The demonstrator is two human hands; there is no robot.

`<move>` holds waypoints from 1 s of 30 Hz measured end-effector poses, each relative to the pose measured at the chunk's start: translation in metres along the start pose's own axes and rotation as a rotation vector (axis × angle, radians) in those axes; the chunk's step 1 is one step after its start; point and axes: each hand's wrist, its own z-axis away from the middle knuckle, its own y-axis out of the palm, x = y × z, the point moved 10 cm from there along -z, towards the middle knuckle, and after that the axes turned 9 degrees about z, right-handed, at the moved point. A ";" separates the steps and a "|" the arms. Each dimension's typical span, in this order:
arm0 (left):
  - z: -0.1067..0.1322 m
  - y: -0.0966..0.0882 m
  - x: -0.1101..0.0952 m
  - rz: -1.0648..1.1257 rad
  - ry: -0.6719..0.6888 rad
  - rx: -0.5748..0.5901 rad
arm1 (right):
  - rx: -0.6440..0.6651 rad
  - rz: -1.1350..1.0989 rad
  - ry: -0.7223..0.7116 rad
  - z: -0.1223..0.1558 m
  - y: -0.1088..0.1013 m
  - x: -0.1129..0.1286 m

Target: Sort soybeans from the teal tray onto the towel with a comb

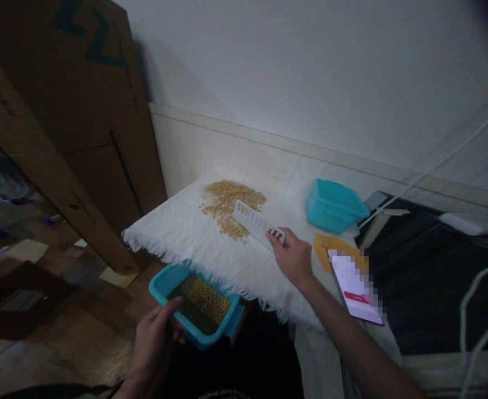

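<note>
White cloth [177,227] spread beneath and ahead of right hand [292,256]; blue container [157,286] gripped along its side by left hand [154,335], just right of that grip, long axis far-left to near-right; white slotted strip [252,224] clasped in right hand, long axis running forward-left from the grip, tip at loose beans [229,197].

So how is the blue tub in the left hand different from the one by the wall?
The held tub is gripped at its rim by the left hand; the wall-side tub stands untouched. The held tub shows yellowish beans and a dark green layer inside; the wall-side tub shows only bare inner walls, its bottom is hard to see. Both are turquoise and open-topped.
</note>
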 end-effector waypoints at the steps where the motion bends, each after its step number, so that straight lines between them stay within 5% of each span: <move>1: 0.000 0.000 0.001 0.000 -0.005 0.000 | -0.003 0.012 -0.009 0.002 0.000 0.000; 20: 0.000 0.001 0.008 -0.024 -0.026 0.033 | -0.068 0.093 -0.244 0.042 -0.024 0.027; 30: 0.005 0.007 0.008 -0.065 -0.019 0.034 | -0.107 0.131 -0.245 0.053 -0.035 0.032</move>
